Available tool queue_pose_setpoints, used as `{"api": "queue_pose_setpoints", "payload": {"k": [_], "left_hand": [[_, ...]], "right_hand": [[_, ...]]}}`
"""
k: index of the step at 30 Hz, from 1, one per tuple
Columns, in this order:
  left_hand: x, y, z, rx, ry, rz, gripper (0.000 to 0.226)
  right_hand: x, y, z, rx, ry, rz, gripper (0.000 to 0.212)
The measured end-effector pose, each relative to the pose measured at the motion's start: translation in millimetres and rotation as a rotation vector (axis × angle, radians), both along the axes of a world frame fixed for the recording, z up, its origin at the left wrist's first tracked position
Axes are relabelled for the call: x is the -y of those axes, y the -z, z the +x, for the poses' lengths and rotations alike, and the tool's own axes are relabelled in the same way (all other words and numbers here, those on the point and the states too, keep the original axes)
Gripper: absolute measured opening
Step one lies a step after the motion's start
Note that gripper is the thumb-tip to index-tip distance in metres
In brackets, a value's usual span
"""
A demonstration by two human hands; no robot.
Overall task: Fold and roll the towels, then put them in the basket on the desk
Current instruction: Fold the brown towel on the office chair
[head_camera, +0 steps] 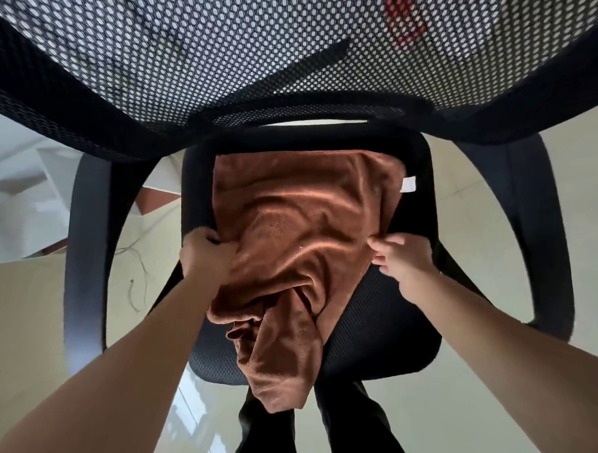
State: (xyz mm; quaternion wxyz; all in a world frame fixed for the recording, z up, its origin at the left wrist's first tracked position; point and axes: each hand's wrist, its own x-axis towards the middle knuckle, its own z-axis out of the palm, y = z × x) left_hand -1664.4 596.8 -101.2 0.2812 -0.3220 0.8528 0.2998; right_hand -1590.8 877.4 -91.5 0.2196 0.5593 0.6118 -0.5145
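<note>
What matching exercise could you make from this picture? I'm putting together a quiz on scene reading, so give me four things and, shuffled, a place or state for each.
Things:
1. brown towel
2. left hand
3. white label
4. chair seat

Places or states:
A. at the towel's far right corner
B. black, underneath the towel
C. crumpled, one end hanging over the seat's near edge
D. fist closed on the towel's left edge

Pairs: 1-C, 2-D, 3-A, 4-B

The right hand pinches the towel's right edge with its fingers.
</note>
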Motion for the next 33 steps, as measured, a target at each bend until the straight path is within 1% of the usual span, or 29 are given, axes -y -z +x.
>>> {"api": "queue_pose_setpoints", "payload": {"k": [1, 2, 4, 6, 7, 9, 11, 13, 16, 17, 19, 22, 23, 24, 26, 28, 30, 32, 33], "left_hand": [[4, 4, 8, 0.050, -0.005, 0.025, 0.020], [8, 8, 18, 0.104, 0.004, 0.055, 0.015], [11, 11, 35, 0.194, 0.055, 0.116, 0.015], [10, 8, 45, 0.244, 0.057, 0.152, 0.011], [7, 3, 44, 0.245, 0.030, 0.171, 0.016], [-1, -6, 32, 0.186, -0.084, 0.225, 0.032], [-15, -14, 10, 0.090, -0.181, 0.274, 0.034], [-29, -16, -15, -0.011, -0.234, 0.298, 0.034], [-46, -10, -47, -0.105, -0.301, 0.278, 0.026], [-49, -11, -55, -0.139, -0.319, 0.250, 0.025], [-48, -11, -76, -0.205, -0.349, 0.216, 0.034], [-33, -13, -105, -0.272, -0.401, 0.238, 0.048], [-26, -10, -111, -0.252, -0.422, 0.248, 0.051], [-20, -6, -115, -0.221, -0.403, 0.265, 0.051], [-16, 0, -113, -0.149, -0.281, 0.309, 0.038], [-14, -3, -96, -0.112, -0.195, 0.235, 0.040], [-14, -7, -67, -0.106, -0.228, 0.164, 0.039], [-15, -8, -32, -0.045, -0.206, 0.128, 0.052], [-18, -9, -16, -0.007, -0.174, 0.119, 0.056]], "right_hand": [[-10, -1, -2, -0.017, 0.044, 0.052, 0.025], [-20, -2, -4, -0.020, 0.079, 0.110, 0.026], [-45, -3, -5, 0.008, 0.102, 0.186, 0.026], [-61, -2, -3, 0.055, 0.035, 0.215, 0.029], [-65, -2, -4, 0.073, -0.037, 0.235, 0.032], [-66, -2, -10, 0.061, -0.191, 0.309, 0.042], [-67, -3, -29, 0.004, -0.246, 0.393, 0.052], [-67, -2, -55, -0.046, -0.214, 0.429, 0.043], [-65, 3, -77, -0.104, -0.054, 0.368, 0.034], [-64, 4, -79, -0.106, -0.047, 0.356, 0.029], [-64, 8, -83, -0.110, -0.110, 0.384, 0.023], [-64, 8, -89, -0.155, -0.155, 0.437, 0.029], [-63, 10, -91, -0.163, -0.163, 0.442, 0.029], [-61, 11, -93, -0.163, -0.162, 0.438, 0.029], [-57, 11, -90, -0.167, -0.139, 0.423, 0.028], [-55, 11, -79, -0.162, -0.138, 0.440, 0.038], [-54, 12, -61, -0.146, -0.175, 0.473, 0.045], [-51, 13, -46, -0.097, -0.212, 0.460, 0.048], [-51, 14, -40, -0.077, -0.221, 0.436, 0.046]]}}
